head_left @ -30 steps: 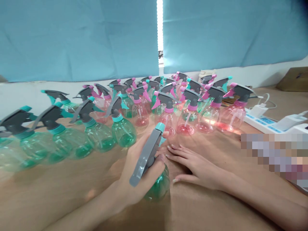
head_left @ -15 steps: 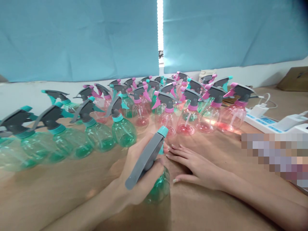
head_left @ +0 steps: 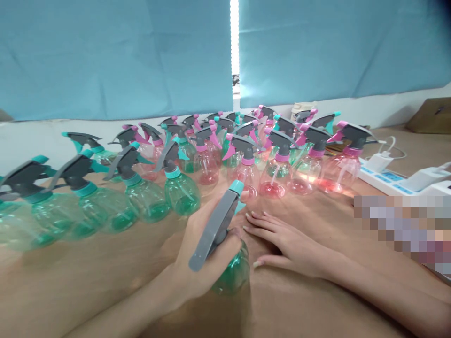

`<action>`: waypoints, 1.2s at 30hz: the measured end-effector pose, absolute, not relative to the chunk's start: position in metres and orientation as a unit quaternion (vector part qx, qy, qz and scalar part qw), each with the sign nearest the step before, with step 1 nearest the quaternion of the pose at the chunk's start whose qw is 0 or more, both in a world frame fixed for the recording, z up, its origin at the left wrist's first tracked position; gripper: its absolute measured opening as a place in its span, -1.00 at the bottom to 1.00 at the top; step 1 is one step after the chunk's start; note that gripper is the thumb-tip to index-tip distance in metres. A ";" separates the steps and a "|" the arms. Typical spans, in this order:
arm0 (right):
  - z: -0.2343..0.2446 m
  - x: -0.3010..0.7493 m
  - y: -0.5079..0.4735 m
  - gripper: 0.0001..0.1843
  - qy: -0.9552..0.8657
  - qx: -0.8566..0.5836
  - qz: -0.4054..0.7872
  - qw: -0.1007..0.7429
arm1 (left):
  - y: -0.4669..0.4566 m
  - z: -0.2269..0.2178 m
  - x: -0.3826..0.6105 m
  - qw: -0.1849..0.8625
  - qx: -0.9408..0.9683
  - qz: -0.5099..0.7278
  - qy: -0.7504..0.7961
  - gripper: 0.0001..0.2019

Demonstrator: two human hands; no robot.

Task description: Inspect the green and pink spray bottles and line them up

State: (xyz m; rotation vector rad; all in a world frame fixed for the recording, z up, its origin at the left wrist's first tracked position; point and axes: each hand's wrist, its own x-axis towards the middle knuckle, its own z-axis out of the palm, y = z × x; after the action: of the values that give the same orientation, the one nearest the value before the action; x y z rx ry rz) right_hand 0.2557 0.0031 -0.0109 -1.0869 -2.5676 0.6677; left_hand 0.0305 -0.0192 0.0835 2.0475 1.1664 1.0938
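My left hand (head_left: 202,249) is wrapped round the neck of a green spray bottle (head_left: 230,274) in the front middle. Its grey spray head (head_left: 216,225) with a turquoise nozzle points forward and slightly right; my fingers hide the collar and most of the trigger. Flat on the brown tabletop (head_left: 282,300), my right hand (head_left: 285,239) lies just right of that bottle with fingers spread and nothing in them. Beyond my left hand stands another green spray bottle (head_left: 182,192), apart from it.
Green spray bottles (head_left: 146,202) line the left side. Pink spray bottles (head_left: 275,180) stand at the centre and right, with several mixed ones behind. A white power strip (head_left: 384,176) with plugged-in chargers lies at right, beside a blurred-out patch. Blue curtains (head_left: 116,56) hang behind.
The spray head in my left hand has turned a little, its rear end shifting right and up and its nozzle rising slightly. My right hand stays where it was.
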 end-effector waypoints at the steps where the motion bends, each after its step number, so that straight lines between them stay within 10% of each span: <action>1: -0.011 0.256 0.003 -0.14 -0.887 -0.374 0.231 0.138 | -0.019 0.084 0.031 0.278 0.758 0.407 0.426 -0.89; 36: -0.002 0.253 0.002 -0.06 -0.894 -0.385 0.215 0.083 | -0.020 0.084 0.031 0.272 0.760 0.397 0.438 -0.60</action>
State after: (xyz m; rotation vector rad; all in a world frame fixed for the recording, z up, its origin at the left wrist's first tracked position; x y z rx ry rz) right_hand 0.2532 0.0022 -0.0025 -1.1482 -2.6681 0.6424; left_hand 0.0312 -0.0198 0.0838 2.0454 1.1799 1.0681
